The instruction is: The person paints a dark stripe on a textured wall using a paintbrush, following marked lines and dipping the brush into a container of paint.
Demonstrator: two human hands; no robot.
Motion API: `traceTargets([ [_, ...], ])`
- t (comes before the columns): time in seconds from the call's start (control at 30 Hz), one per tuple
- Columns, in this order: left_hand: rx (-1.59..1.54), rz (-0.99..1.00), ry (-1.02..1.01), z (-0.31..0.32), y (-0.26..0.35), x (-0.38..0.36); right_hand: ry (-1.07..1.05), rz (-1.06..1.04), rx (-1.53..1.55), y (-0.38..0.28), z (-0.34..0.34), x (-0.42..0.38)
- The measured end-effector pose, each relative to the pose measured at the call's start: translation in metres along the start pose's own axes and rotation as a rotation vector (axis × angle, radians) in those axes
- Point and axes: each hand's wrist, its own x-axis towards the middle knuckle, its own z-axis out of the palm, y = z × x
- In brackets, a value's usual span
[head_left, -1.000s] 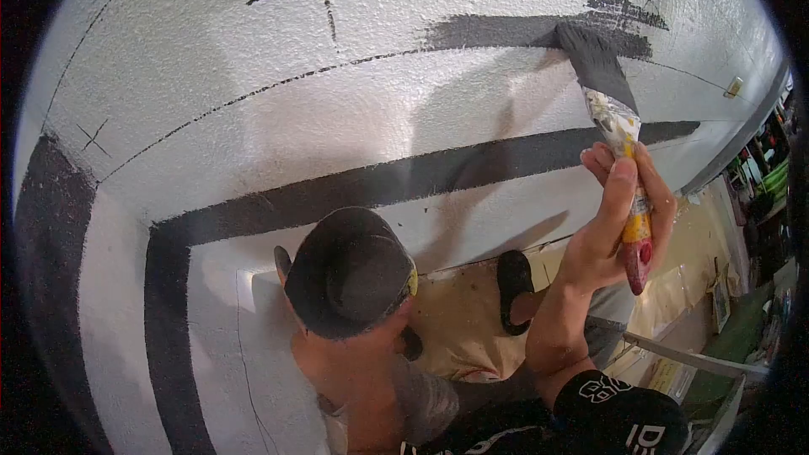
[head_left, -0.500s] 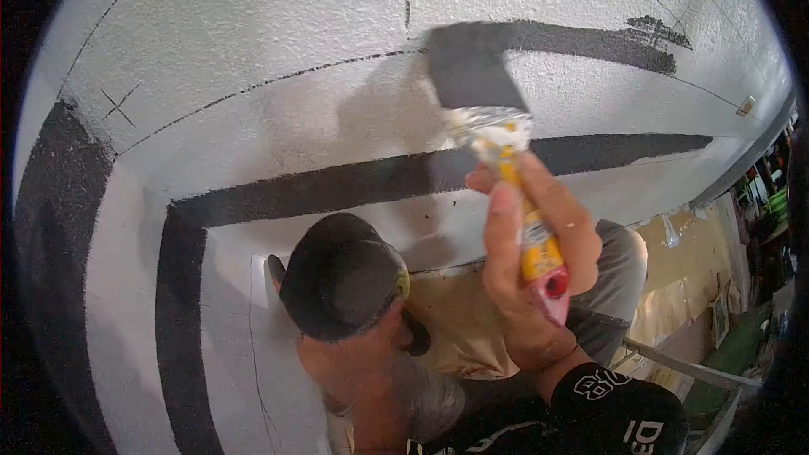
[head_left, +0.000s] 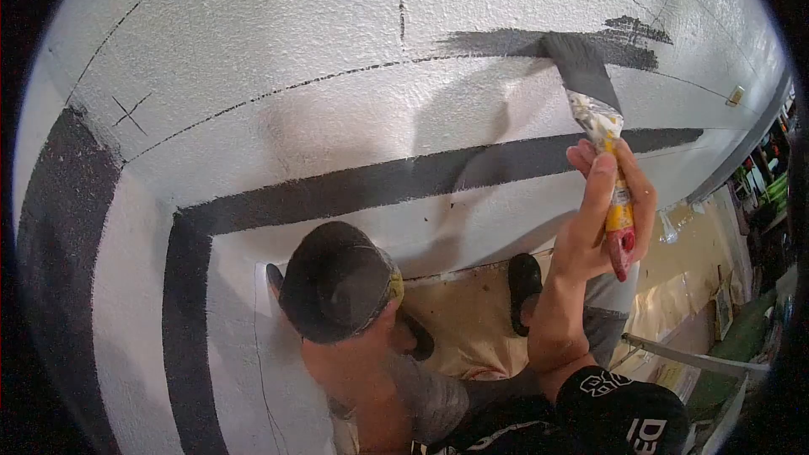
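My right hand grips a wide paintbrush by its yellow and red handle. The dark bristles press against the white textured wall on a freshly painted grey stripe near the upper right. A pencilled line runs along that stripe. A longer black band crosses the wall below the brush. My left hand is out of view.
Another person in a dark cap crouches below me against the wall, a dark shoe beside them. Brown paper covers the floor. A metal ladder rail is at lower right. Thick black bands frame the left wall.
My right hand has swept the brush back to the right along the grey stripe, from its left end toward its middle. The crouching person has barely moved.
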Motion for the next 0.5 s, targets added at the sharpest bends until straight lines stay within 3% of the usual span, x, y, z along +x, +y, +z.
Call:
traceTargets([
  [0.1,-0.211,0.102,0.124,0.011,-0.008,0.003,0.04,0.046,0.012,-0.004,0.006,-0.008],
  [0.13,-0.209,0.103,0.125,0.006,-0.004,0.002,-0.054,0.02,-0.006,-0.007,0.008,-0.012],
  [0.2,0.074,-0.1,-0.061,-0.006,0.009,0.0,-0.149,-0.003,-0.022,-0.011,0.018,-0.025],
  [0.3,-0.06,-0.21,-0.138,-0.005,0.004,0.0,-0.165,0.047,0.133,-0.01,0.031,-0.043],
  [0.4,-0.067,-0.177,-0.156,-0.009,0.011,0.003,-0.472,-0.041,0.03,-0.033,0.03,-0.033],
  [0.5,0.025,-0.168,-0.12,-0.005,0.007,0.003,-0.595,-0.182,-0.093,-0.032,0.024,-0.027],
])
